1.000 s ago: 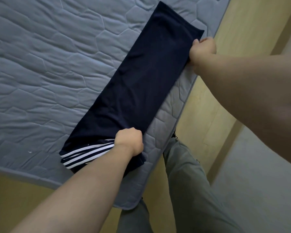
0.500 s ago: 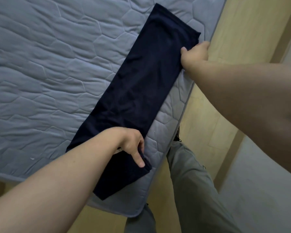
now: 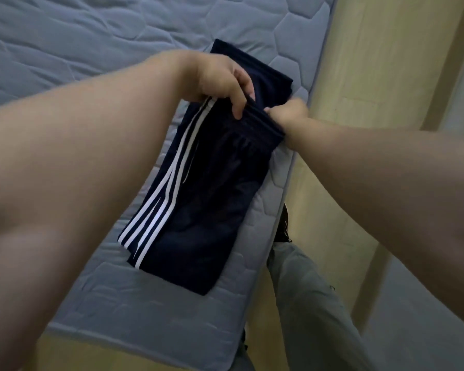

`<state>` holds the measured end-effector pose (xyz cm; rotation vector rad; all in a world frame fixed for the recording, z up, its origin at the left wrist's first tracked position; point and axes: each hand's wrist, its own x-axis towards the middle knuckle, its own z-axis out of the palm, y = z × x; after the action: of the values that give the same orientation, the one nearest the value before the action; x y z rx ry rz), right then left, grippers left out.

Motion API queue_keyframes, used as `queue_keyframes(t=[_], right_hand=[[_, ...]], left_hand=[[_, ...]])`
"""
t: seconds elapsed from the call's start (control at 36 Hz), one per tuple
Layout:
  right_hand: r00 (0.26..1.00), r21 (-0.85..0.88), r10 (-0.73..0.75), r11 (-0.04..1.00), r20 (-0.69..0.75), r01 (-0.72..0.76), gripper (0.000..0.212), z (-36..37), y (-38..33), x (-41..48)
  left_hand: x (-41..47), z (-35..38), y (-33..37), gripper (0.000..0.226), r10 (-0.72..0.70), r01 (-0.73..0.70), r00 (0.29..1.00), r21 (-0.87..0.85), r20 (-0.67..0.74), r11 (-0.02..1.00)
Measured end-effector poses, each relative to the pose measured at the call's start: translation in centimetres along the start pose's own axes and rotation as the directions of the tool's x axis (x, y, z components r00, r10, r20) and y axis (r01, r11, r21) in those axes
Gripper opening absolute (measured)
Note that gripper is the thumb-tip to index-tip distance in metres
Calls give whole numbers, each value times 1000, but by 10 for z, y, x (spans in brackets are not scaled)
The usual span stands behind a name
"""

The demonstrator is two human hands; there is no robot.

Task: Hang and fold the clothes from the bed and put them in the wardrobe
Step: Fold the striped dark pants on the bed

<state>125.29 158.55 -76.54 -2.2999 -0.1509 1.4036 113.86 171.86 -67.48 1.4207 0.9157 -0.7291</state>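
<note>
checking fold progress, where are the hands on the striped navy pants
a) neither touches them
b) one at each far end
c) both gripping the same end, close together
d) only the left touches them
c: the left hand and the right hand both grip the gathered band end of the navy pants, side by side, above the mattress.

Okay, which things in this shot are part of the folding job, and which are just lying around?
In the job: navy striped trousers on the mattress; left hand and right hand, both gripping them.
Just there: wooden floor, grey trouser leg, dark shoe.
</note>
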Motion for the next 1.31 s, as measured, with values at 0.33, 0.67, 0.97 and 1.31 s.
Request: queue_keyframes(t=[0.33, 0.67, 0.97, 1.31], right_hand=[[989, -13, -136, 991, -57, 135, 33, -9, 6, 5], [989, 127, -37, 990, -146, 55, 43, -12, -13, 18], [937, -191, -345, 924, -52, 330, 75, -17, -39, 26], [870, -606, -253, 634, 423, 480, 78, -21, -119, 28]], left_hand=[[41, -4, -30, 71, -85, -87, 806, -259, -585, 962], [64, -40, -22, 52, -34, -52, 738, -107, -674, 993], [80, -16, -27, 79, -72, 279, 462, 68, -884, 958], [3, 133, -80, 44, 192, 208, 320, 266, -928, 941]])
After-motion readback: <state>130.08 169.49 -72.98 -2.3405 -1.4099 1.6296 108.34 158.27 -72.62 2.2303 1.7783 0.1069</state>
